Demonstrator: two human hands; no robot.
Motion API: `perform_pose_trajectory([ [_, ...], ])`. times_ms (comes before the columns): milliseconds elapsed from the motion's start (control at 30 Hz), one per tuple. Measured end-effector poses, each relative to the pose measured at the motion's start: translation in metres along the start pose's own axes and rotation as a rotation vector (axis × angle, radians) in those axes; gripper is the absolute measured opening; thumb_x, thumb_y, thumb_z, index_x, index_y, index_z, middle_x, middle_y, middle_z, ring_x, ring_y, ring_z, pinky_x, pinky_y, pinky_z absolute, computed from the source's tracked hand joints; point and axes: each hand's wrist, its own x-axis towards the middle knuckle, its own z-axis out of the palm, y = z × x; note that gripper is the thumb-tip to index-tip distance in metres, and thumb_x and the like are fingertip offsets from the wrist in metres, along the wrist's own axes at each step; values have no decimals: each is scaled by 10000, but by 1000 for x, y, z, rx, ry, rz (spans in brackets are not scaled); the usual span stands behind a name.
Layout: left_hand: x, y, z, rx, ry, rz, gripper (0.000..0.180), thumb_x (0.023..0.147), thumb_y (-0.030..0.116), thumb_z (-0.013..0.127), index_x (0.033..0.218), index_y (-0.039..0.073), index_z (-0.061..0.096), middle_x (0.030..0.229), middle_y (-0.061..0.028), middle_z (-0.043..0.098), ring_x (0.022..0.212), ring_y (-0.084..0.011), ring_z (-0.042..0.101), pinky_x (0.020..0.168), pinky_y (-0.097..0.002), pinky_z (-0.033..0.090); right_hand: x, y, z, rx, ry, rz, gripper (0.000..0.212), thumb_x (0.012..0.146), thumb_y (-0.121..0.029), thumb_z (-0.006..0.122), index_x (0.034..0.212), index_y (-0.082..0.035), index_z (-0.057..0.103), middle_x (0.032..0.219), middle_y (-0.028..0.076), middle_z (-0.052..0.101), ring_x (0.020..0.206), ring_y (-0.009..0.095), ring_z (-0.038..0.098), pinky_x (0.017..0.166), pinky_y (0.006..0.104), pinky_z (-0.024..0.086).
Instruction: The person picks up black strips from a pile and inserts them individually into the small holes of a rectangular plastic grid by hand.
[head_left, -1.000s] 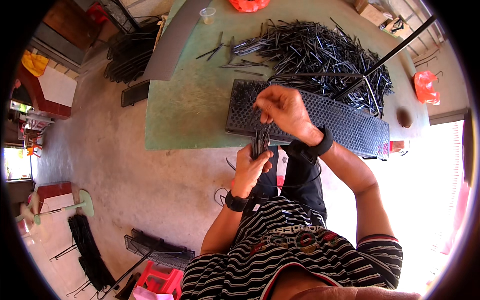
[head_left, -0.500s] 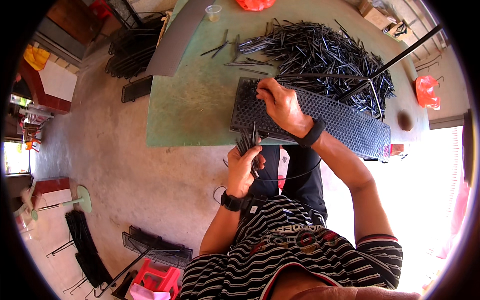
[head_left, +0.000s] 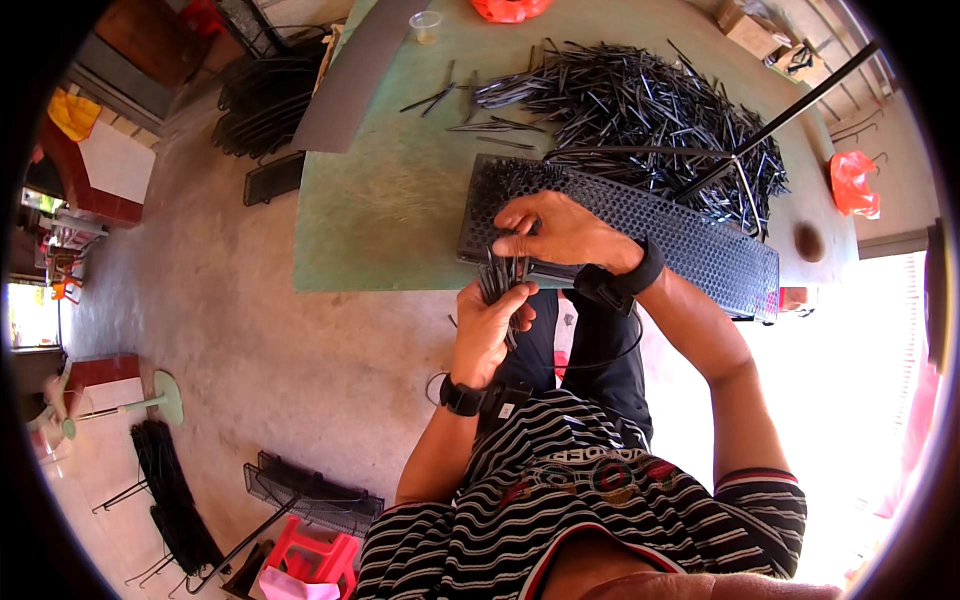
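My left hand (head_left: 487, 325) is closed round a bundle of thin black strips (head_left: 494, 280), their ends pointing up, just off the table's near edge. Right above them, my right hand (head_left: 560, 232) has its thumb and fingers bent together at the tips of the bundle; it seems to pinch a strip, though the fingertips partly hide it. Under and beyond that hand, a long black perforated metal panel (head_left: 690, 235) lies slanted along the table edge. Short dark pieces (head_left: 520, 176) stand crowded in the holes at its left end.
A big heap of black strips (head_left: 650, 110) covers the far part of the green table (head_left: 370, 220), with several loose ones left of it. Black rods (head_left: 800, 105) rise from the panel's far side. A clear cup (head_left: 426, 28) and a grey sheet (head_left: 350, 75) are at the far left.
My right hand has come back from the panel's left end to the top of the bundle. The left hand stays nearly in place, still holding the strips.
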Motion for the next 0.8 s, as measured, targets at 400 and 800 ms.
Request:
perform_pose_trajectory([
  [400,-1,-1,7,12,-201,-51,366,802,9,638,1150,-22,528,811,-94,636,575,-145,587,490,-254,467,-6,18,-15,166,-268,-39,244,725,-79,553,908,56,641,744,104,643,650,151,604,614,285,482],
  [800,-4,-1,6,-4,-169,-50,318,788,10,638,1087,-30,539,741,-72,612,546,-134,559,478,-250,441,-18,-7,-24,-177,-191,-284,455,766,-57,580,1213,-23,506,1192,147,526,1070,251,514,885,352,428],
])
